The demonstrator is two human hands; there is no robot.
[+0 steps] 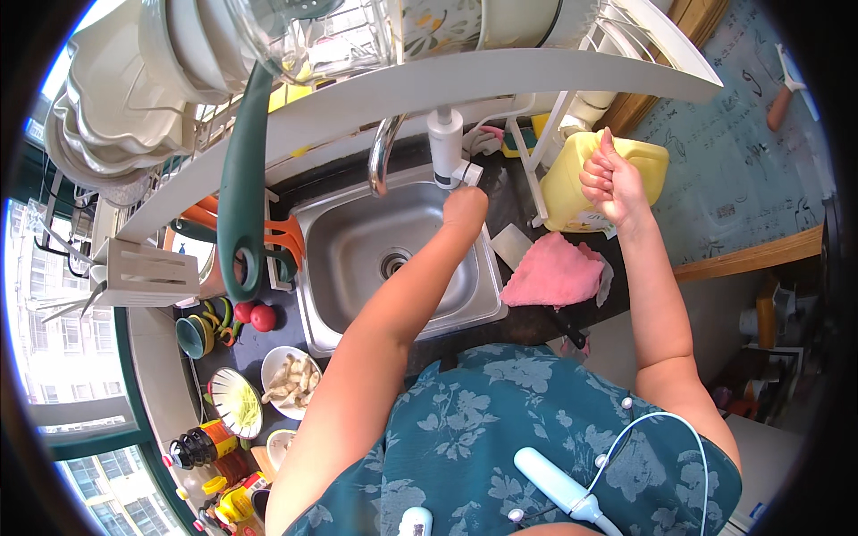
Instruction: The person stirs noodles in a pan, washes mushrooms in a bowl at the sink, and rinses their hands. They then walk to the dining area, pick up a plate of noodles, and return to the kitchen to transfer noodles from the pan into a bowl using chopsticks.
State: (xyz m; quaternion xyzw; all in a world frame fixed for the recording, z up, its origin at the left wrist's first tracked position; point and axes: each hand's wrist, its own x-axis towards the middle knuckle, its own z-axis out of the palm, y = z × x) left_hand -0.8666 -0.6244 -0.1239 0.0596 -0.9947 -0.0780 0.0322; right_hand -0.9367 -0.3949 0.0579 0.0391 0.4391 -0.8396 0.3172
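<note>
My left hand (466, 206) reaches over the right part of the steel sink (342, 221), right beside the side knob of a white tap water filter (446, 147). Its fingers curl away out of sight, so whether they grip the knob cannot be told. Left of the filter curves a chrome faucet spout (383, 157). My right hand (611, 181) is raised in front of a yellow plastic jug (566, 177), fingers curled into the palm and thumb up, with nothing visible inside it. A pink cloth (553, 271) lies below the jug, near a knife with a black handle (570, 329).
A white dish rack (429, 77) spans above the sink, with stacked bowls (120, 100) and a hanging green-handled utensil (242, 194). At left are tomatoes (263, 317), a bowl of mushroom pieces (295, 378), a bowl of pale green shreds (238, 402) and several bottles (198, 445).
</note>
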